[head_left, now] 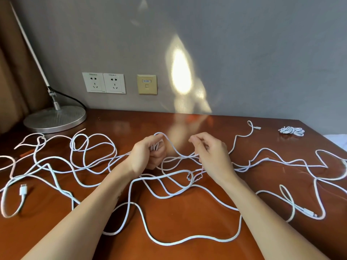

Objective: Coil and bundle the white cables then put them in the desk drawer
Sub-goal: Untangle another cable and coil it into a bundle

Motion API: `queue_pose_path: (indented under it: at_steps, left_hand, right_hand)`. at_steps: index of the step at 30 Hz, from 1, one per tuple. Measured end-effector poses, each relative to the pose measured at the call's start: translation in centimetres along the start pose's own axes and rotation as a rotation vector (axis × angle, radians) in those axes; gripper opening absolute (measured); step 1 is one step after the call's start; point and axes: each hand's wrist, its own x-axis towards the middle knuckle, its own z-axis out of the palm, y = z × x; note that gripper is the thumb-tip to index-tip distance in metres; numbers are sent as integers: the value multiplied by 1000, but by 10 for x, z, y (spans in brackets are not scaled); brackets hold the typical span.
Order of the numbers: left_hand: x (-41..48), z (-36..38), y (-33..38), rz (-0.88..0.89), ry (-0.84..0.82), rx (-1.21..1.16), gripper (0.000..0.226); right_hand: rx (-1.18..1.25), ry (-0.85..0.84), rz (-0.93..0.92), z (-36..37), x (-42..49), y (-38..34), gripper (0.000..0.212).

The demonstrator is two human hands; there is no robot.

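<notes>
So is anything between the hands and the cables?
No. The left hand already grips a small coil, and the right hand pinches a strand. The drawer isn't in view.

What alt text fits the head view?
Two bare hands coil a white cable above a wooden desk: the left hand grips small loops, the right hand feeds a strand. Loose white cables sprawl everywhere; one coiled bundle lies far right.

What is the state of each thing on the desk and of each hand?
left hand: closed on a few cable loops
right hand: pinching a cable strand
loose white cables: uncoiled, spread over the desk
small cable bundle: coiled, far right
wall sockets: nothing plugged in
</notes>
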Motion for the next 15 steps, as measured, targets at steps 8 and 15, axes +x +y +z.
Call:
queue_pose_path:
  at_steps: [8, 15]
  left_hand:
    - [0, -1, -1, -29, -18, -163, 59]
    - [0, -2, -1, -93, -122, -314, 63]
  right_hand:
    - [-230, -57, -132, -3, -6, -16, 23]
    - [-282, -137, -247, 6, -4, -12, 13]
